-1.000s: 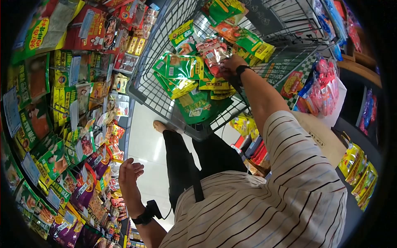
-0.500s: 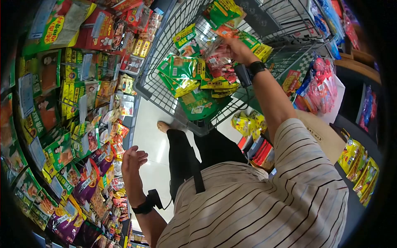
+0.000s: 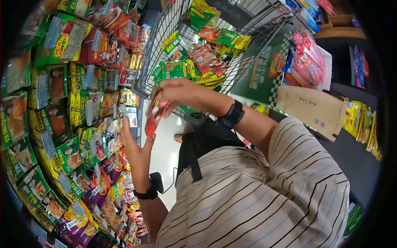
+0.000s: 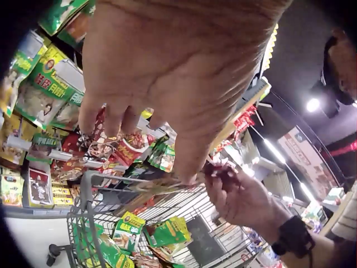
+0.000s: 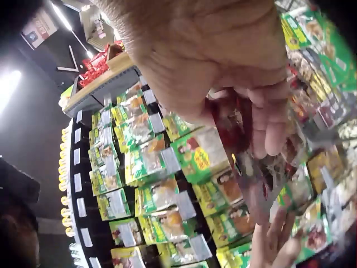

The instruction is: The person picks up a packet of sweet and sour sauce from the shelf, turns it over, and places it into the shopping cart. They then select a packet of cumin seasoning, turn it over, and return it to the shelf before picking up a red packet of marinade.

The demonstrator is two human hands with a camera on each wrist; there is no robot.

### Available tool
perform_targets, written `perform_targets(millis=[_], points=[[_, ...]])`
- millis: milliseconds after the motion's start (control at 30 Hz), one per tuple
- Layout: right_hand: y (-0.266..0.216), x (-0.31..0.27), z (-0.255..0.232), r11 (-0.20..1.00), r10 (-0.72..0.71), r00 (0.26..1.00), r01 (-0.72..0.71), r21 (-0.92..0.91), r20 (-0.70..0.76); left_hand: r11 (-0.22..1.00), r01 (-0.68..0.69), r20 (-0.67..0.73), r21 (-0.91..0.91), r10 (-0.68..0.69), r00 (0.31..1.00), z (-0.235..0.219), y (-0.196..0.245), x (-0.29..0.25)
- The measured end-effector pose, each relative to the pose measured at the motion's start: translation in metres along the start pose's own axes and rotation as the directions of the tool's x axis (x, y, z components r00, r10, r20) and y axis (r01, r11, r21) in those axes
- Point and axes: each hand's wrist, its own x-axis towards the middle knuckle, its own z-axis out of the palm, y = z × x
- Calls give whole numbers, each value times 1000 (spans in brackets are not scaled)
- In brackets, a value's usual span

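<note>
In the head view, my right hand (image 3: 186, 96) grips a red packet (image 3: 156, 113) between thumb and fingers, outside the cart's near left corner. My left hand (image 3: 138, 153) is just below it, thumb spread from straight fingers. In the right wrist view, the red packet (image 5: 240, 139) hangs from my right hand (image 5: 206, 61), with fingertips of my left hand (image 5: 273, 240) near its lower end. Whether they touch it, I cannot tell. My left palm (image 4: 178, 72) fills the top of the left wrist view.
A wire cart (image 3: 142, 89) holds several green, yellow and red packets (image 3: 175, 69). Shelves of hanging packets (image 3: 68, 155) line the left side. To the right are a brown paper bag (image 3: 310, 108), pink wrapped goods (image 3: 308, 62) and yellow packets (image 3: 355, 120).
My right hand has come out of the cart toward my left hand, carrying a red packet. My left hand has risen slightly and its thumb has spread.
</note>
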Motion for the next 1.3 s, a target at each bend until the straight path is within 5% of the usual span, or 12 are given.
perform_targets(millis=[233,433,600,733,900,1033,1300], points=[[43,-11,72,997,82,986,-83,-4,142,993,-116,-49,30,117,992,-17,-23,-66],[56,-25,127,993,90,979,-101,54,185,890,141,-115,-433,-210,971,-27,-64,-123],[65,-31,142,958,-104,994,111,-264,39,603,256,-52,-756,-444,895,-59,-63,-154],[66,-39,166,868,-118,993,98,-486,-11,424,164,-47,-891,-446,894,-72,-82,-176],[90,-40,201,760,8,993,71,-646,118,200,26,-52,-980,-377,925,-92,-86,-195],[110,-32,222,737,106,971,67,-673,212,213,-17,-107,-977,-417,902,-102,-96,-209],[128,-34,268,780,138,974,4,-625,179,148,-57,-114,-987,-409,906,-125,-111,-236]])
